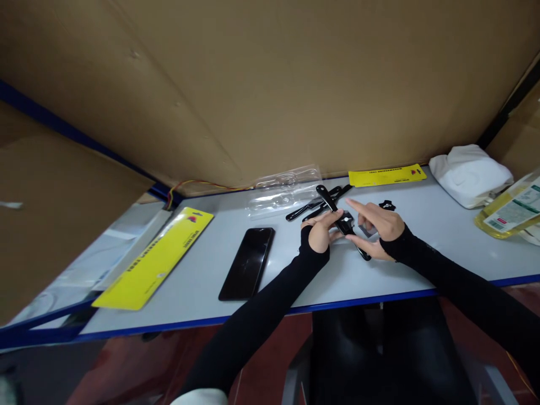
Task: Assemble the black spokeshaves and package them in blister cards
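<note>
My left hand (321,229) is closed on a long black tool (337,217) that lies slanted over the grey table (202,275). My right hand (377,226) rests beside it, thumb under the tool's lower end, index finger stretched out toward the tool's middle. A small grey piece (366,229) sits under the right palm. Both arms wear black sleeves. More black tool parts (314,205) lie just behind the hands, and a small black piece (387,206) sits to the right of them.
A black phone (247,262) lies left of my hands. A clear plastic blister tray (284,191) and two yellow packaging cards (156,260) (387,175) lie on the table. White cloth (470,173) and a yellowish pouch (510,214) sit at right. Cardboard walls the back.
</note>
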{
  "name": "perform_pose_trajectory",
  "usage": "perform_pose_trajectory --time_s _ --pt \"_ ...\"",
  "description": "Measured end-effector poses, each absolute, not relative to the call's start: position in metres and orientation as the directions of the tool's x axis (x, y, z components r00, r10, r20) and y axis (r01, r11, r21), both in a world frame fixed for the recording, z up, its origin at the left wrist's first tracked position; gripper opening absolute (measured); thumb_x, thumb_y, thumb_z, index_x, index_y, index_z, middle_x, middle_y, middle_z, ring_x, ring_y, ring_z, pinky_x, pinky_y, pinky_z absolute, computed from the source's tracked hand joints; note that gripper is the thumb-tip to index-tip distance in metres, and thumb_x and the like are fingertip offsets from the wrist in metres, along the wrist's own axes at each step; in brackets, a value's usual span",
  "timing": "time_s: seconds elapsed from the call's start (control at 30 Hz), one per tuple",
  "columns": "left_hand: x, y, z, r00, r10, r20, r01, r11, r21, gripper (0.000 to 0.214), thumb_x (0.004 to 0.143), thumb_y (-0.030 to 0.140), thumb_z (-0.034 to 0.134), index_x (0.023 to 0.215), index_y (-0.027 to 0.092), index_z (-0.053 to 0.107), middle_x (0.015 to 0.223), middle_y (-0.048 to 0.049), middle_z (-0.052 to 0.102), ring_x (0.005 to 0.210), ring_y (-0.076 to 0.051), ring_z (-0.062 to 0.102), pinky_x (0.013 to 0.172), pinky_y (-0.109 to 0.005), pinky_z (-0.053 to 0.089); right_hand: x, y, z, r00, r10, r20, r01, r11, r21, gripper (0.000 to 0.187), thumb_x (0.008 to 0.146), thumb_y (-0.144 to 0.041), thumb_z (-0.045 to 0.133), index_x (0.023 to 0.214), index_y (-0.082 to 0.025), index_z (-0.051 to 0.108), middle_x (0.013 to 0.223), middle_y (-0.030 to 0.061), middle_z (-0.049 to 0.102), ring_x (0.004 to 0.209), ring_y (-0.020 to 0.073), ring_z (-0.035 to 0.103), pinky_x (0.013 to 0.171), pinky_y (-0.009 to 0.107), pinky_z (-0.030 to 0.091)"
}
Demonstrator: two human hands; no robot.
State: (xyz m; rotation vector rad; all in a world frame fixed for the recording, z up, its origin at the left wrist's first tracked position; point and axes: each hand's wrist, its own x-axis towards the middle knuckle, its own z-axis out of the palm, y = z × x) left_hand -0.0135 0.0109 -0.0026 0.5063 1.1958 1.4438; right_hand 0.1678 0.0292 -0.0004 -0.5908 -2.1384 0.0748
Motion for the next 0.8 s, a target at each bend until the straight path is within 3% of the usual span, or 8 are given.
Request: perform_pose_trajectory --time_s 0.1,0.17,0.27,0.33,0.43,0.57,0.7,0.8 --pt "-0.0137 0.0109 -0.0016 -0.273 0.911 -0.308 -0.471 0.153 0.869 0.042 0.054 0.033 0.099 0.080 0.009 0.076 0.088 -0.0154 0.078 0.081 -0.029 0.077 0.067 -0.039 0.065 0.1678 0.0283 -0.0007 -0.502 0.403 0.765 0.376 0.898 -0.227 0.040 0.097 -0.035 0.072 0.063 -0.023 0.054 0.059 -0.0028 0.047 0.053 0.0129 0.041 0.053 0.029 0.035" --pt "-0.0138 0.0107 -0.0008 -0.287 0.903 -0.321 -0.484 0.153 0.862 0.043 0.052 0.031 0.100 0.081 0.009 0.076 0.086 -0.0142 0.078 0.079 -0.028 0.076 0.067 -0.040 0.065 0.1683 0.0274 0.0001 -0.494 0.424 0.759 0.382 0.890 -0.249 0.033 0.097 -0.035 0.074 0.069 -0.022 0.061 0.060 -0.0033 0.049 0.053 0.0122 0.041 0.053 0.028 0.037" --pt "-0.0139 0.0105 -0.0008 -0.281 0.905 -0.320 -0.489 0.152 0.859 0.045 0.051 0.030 0.099 0.083 0.008 0.077 0.081 -0.0119 0.076 0.075 -0.026 0.074 0.066 -0.040 0.065 0.1687 0.0270 0.0004 -0.503 0.459 0.732 0.387 0.878 -0.284 0.020 0.096 -0.037 0.075 0.106 -0.019 0.073 0.079 0.0007 0.063 0.060 0.0127 0.050 0.060 0.027 0.046" --pt "-0.0138 0.0108 -0.0014 -0.277 0.907 -0.316 -0.488 0.150 0.860 0.044 0.052 0.031 0.099 0.083 0.008 0.077 0.080 -0.0114 0.076 0.074 -0.026 0.074 0.065 -0.039 0.065 0.1685 0.0275 -0.0001 -0.524 0.426 0.737 0.365 0.895 -0.258 0.015 0.097 -0.035 0.074 0.093 -0.020 0.072 0.072 -0.0006 0.060 0.059 0.0132 0.050 0.059 0.028 0.044" --pt "-0.0136 0.0114 -0.0024 -0.288 0.898 -0.333 -0.496 0.158 0.854 0.044 0.052 0.030 0.099 0.082 0.009 0.076 0.082 -0.0124 0.077 0.072 -0.025 0.073 0.064 -0.038 0.064 0.1681 0.0277 0.0001 -0.508 0.395 0.765 0.353 0.906 -0.233 0.036 0.096 -0.033 0.074 0.067 -0.022 0.058 0.057 -0.0039 0.047 0.053 0.0125 0.043 0.053 0.029 0.037" --pt "-0.0133 0.0114 -0.0031 -0.285 0.899 -0.331 -0.490 0.160 0.857 0.047 0.051 0.030 0.100 0.085 0.008 0.076 0.085 -0.0137 0.078 0.077 -0.026 0.075 0.066 -0.039 0.064 0.1675 0.0283 0.0005 -0.506 0.434 0.746 0.373 0.890 -0.264 0.015 0.096 -0.033 0.075 0.099 -0.019 0.071 0.075 -0.0002 0.062 0.059 0.0127 0.050 0.059 0.027 0.044" --pt "-0.0122 0.0111 -0.0044 -0.305 0.893 -0.330 -0.496 0.147 0.856 0.045 0.051 0.030 0.100 0.082 0.008 0.076 0.085 -0.0142 0.078 0.077 -0.027 0.075 0.065 -0.040 0.065 0.1679 0.0296 -0.0020 -0.495 0.411 0.765 0.396 0.891 -0.222 0.034 0.093 -0.032 0.077 0.067 -0.022 0.057 0.056 -0.0047 0.048 0.052 0.0122 0.044 0.053 0.028 0.037" --pt "-0.0117 0.0113 -0.0046 -0.298 0.900 -0.320 -0.488 0.145 0.861 0.044 0.052 0.029 0.100 0.082 0.007 0.077 0.087 -0.0147 0.078 0.077 -0.028 0.076 0.066 -0.041 0.066 0.1685 0.0286 -0.0035 -0.439 0.490 0.753 0.422 0.853 -0.308 0.022 0.092 -0.036 0.079 0.082 -0.021 0.066 0.058 -0.0061 0.052 0.049 0.0105 0.043 0.052 0.027 0.038"
